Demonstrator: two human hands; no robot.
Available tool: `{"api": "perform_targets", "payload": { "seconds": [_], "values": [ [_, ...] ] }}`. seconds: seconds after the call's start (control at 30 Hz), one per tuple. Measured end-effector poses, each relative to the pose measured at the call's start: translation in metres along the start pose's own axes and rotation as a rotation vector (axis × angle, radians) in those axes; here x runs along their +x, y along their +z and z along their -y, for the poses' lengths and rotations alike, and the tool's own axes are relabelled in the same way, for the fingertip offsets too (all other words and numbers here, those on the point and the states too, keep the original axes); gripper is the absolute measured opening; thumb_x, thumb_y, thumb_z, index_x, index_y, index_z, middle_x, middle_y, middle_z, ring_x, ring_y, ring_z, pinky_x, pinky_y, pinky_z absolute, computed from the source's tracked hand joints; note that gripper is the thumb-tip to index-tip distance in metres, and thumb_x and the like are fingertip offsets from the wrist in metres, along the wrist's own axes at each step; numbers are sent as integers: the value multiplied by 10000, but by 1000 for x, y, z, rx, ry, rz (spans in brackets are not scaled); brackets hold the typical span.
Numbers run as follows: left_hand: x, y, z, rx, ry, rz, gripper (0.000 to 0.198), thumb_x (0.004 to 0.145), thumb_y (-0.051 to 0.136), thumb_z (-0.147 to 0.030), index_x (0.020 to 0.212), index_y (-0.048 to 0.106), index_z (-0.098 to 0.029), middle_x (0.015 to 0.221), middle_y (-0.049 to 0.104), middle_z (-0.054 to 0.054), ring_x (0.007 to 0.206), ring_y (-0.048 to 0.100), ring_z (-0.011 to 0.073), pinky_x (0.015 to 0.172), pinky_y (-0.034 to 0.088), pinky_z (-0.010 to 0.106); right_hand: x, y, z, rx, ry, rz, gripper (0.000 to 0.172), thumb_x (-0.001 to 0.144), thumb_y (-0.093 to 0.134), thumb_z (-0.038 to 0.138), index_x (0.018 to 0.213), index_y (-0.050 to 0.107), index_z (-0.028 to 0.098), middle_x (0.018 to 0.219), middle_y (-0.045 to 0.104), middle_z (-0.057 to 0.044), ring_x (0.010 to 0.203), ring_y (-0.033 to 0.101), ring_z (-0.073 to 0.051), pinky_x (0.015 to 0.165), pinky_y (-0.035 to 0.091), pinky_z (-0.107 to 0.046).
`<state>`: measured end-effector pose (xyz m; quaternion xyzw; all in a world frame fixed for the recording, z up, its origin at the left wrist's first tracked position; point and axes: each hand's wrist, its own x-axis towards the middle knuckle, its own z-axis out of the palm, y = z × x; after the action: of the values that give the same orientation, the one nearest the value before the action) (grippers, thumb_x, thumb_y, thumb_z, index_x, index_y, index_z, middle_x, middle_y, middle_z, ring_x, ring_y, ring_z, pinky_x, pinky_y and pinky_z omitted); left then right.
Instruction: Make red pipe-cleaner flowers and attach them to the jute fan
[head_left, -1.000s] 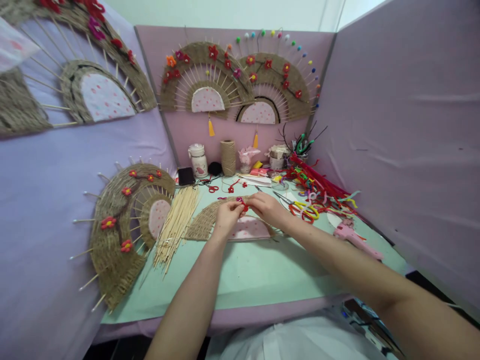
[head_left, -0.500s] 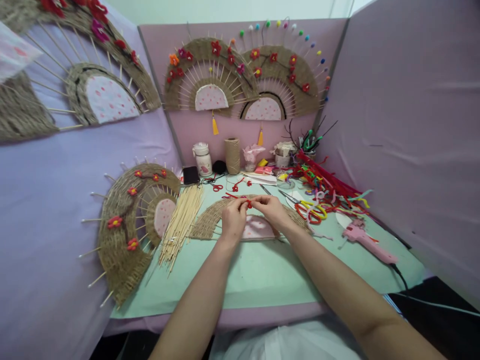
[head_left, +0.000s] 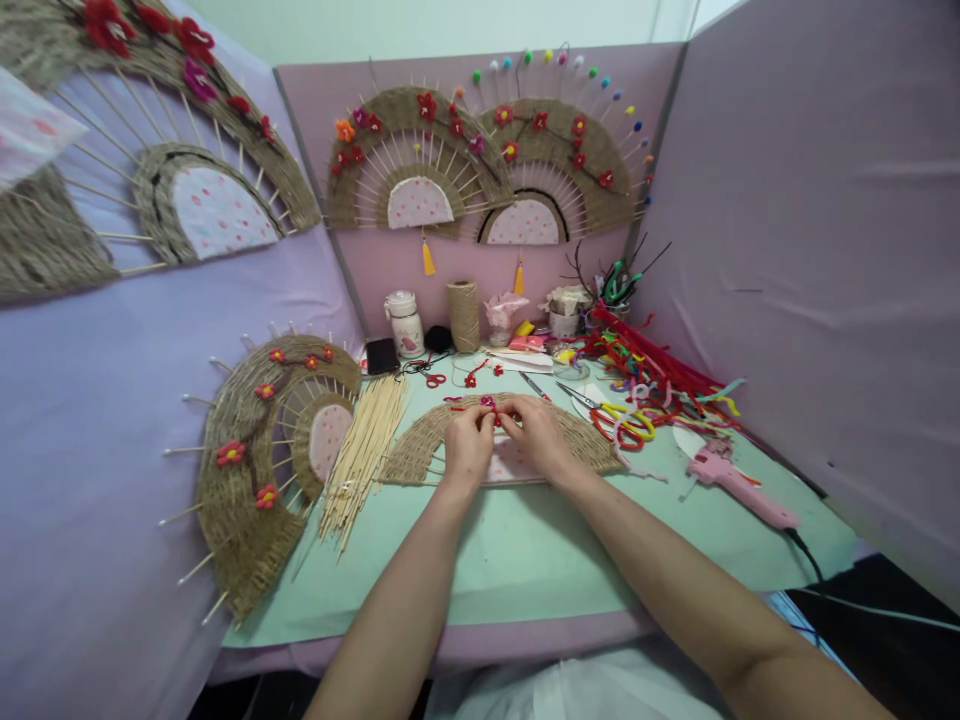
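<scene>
Above the woven twine fan (head_left: 420, 440) my two hands meet, fingertips pinched close together. Between them is a small piece of red pipe cleaner (head_left: 496, 418), mostly hidden by the fingers. My left hand (head_left: 469, 440) grips it from the left, and my right hand (head_left: 534, 432) pinches it from the right. A magenta pipe-cleaner flower (head_left: 487, 402) lies just beyond the fingertips, by the fan's upper edge. The fan's spotted white centre (head_left: 510, 460) shows partly below my hands. Farther back on the table sit small red flowers (head_left: 470, 380).
Thin wooden sticks (head_left: 364, 460) lie left of the fan, beside a finished fan (head_left: 247, 480). To the right are scissors (head_left: 626, 425), a pink glue gun (head_left: 742, 485) and a heap of pipe cleaners (head_left: 660, 370). A twine roll (head_left: 463, 318) and a white bottle (head_left: 405, 325) stand behind.
My hands stay together over the fan, with the right hand's fingers now more curled around the red piece. Less of its red end sticks out at the left. The camera view has shifted slightly.
</scene>
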<state>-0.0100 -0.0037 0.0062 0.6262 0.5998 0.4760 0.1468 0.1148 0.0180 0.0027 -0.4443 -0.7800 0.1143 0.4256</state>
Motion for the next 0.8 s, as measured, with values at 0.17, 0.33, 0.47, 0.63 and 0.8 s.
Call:
{"api": "perform_targets", "payload": {
  "seconds": [0.17, 0.33, 0.47, 0.63, 0.8],
  "values": [
    [1, 3, 2, -60, -82, 24, 160, 737, 535, -181, 766, 691, -160, 753, 698, 62, 686, 618, 169, 702, 459, 296, -4, 1, 3, -280, -187, -14, 120, 836, 476, 191, 756, 560, 158, 783, 577, -103, 802, 493, -236, 733, 390, -354],
    [3, 9, 10, -218, -188, 15, 146, 719, 562, -193, 760, 695, -145, 699, 690, 58, 649, 619, 151, 675, 480, 275, -3, -1, -2, -200, -246, 5, 140, 848, 456, 169, 777, 576, 165, 812, 586, -97, 831, 507, -220, 750, 401, -336],
    [6, 11, 14, -286, -218, -18, 159, 725, 581, -210, 813, 693, -137, 743, 696, 71, 665, 629, 145, 685, 491, 273, -2, 0, -10, 168, -11, -9, 162, 836, 481, 241, 818, 625, 169, 812, 638, -58, 757, 556, -167, 706, 424, -288],
    [7, 13, 14, -329, -214, -35, 183, 729, 591, -240, 847, 688, -139, 781, 699, 77, 701, 630, 138, 700, 492, 260, -3, -1, -10, 385, 204, 18, 223, 774, 522, 327, 756, 641, 140, 742, 651, -42, 684, 567, -150, 648, 432, -256],
    [6, 12, 12, -426, -231, 5, 210, 698, 618, -255, 855, 681, -129, 829, 699, 84, 735, 632, 143, 714, 489, 261, -4, -1, -6, 437, 269, 45, 204, 725, 557, 320, 728, 636, 132, 712, 643, -36, 656, 558, -142, 625, 426, -250]
  ]
}}
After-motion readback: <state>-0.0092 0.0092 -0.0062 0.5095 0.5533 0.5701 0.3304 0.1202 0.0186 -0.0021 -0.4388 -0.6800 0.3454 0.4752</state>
